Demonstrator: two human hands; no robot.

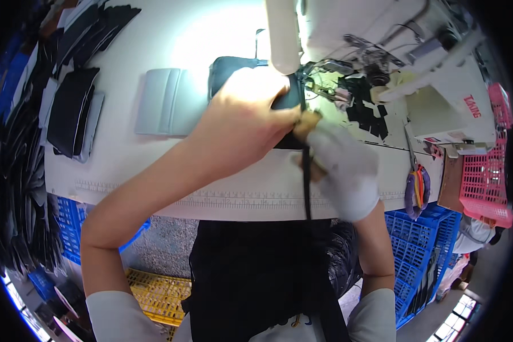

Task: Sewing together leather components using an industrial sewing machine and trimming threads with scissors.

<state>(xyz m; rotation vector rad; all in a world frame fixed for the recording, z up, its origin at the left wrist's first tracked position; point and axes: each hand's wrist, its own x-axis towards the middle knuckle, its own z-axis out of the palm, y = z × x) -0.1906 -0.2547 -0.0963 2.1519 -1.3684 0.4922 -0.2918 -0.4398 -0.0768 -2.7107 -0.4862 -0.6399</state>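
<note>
A black fabric piece (228,65) lies flat on the white table beside the sewing machine's needle area. My left hand (248,117) rests over it, with thumb and fingers pinched at its right edge. A narrow black strip (306,185) runs down from that edge and over the table's front. My right hand (342,162), in a whitish glove with bare fingertips, is at the strip and the fabric's edge. Motion smears its fingers, so their grip is unclear. Partly behind my left forearm, a grey folded panel (157,105) lies to the left.
The white sewing machine (450,114) fills the right, with black scraps (367,111) near it. Scissors (417,191) lie at the table's right edge. Black pieces (71,114) are stacked at left. Blue crates (413,242), a pink basket (487,171) and a yellow crate (159,293) stand around.
</note>
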